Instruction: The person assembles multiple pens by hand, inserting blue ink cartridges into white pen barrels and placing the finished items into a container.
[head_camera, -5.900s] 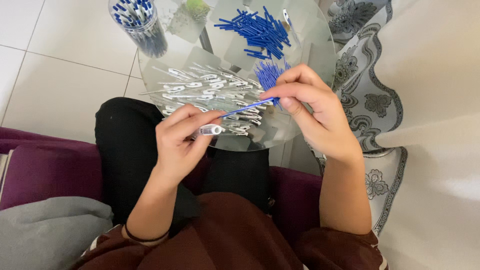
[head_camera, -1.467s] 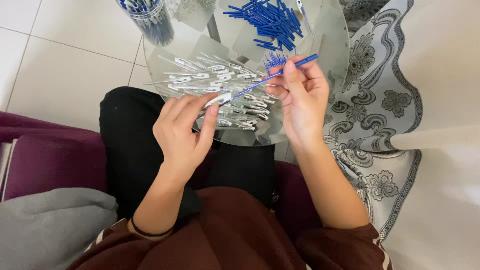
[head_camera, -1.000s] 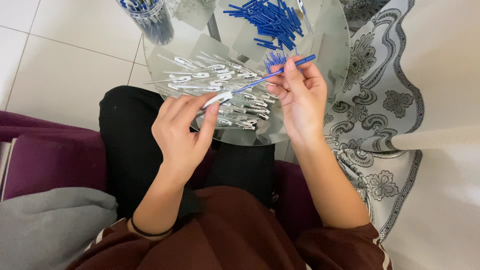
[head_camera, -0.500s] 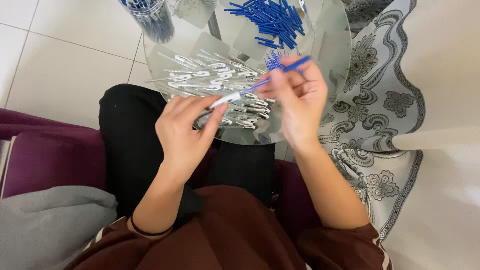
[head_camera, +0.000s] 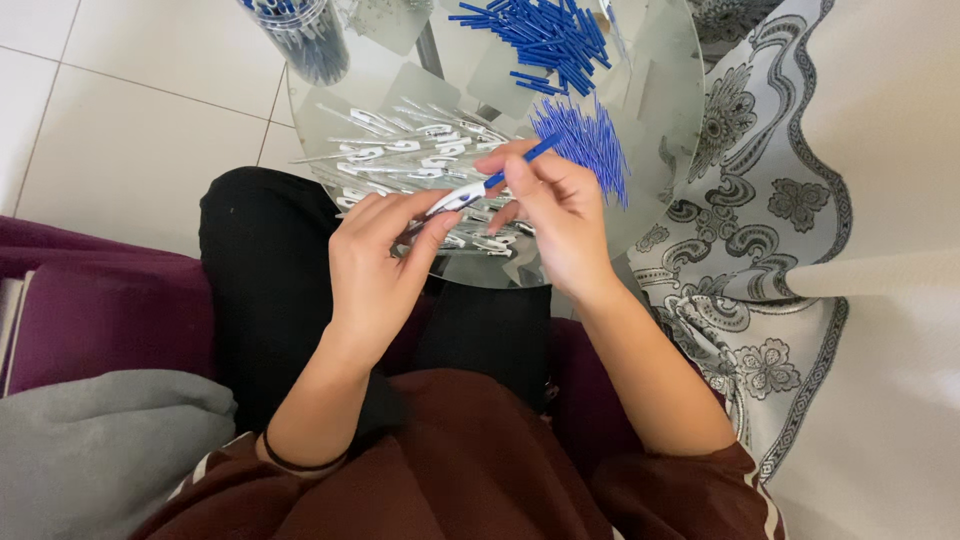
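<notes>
- Since half a second back, both hands sit lower and closer over the near rim of the table, and less of the blue refill shows outside the pen barrel.
- Round glass table (head_camera: 660, 90): carries all the parts within arm's reach, each kind in its own pile, likely so either hand can pick without searching.
- Jar (head_camera: 300, 40) at the far left edge stands upright, packed with blue pens.
- Heap of blue caps (head_camera: 550, 35) lies at the far side; fan of thin blue refills (head_camera: 585, 140) just beside the right hand.
- Clear pen barrels (head_camera: 400, 150) lie spread under both hands.
- Left hand (head_camera: 375, 265): closed around the white pen barrel (head_camera: 455, 197), tilted to steady it.
- Right hand (head_camera: 560, 215): fingertips pinching the blue refill (head_camera: 520, 163), whose near end meets the barrel mouth.
</notes>
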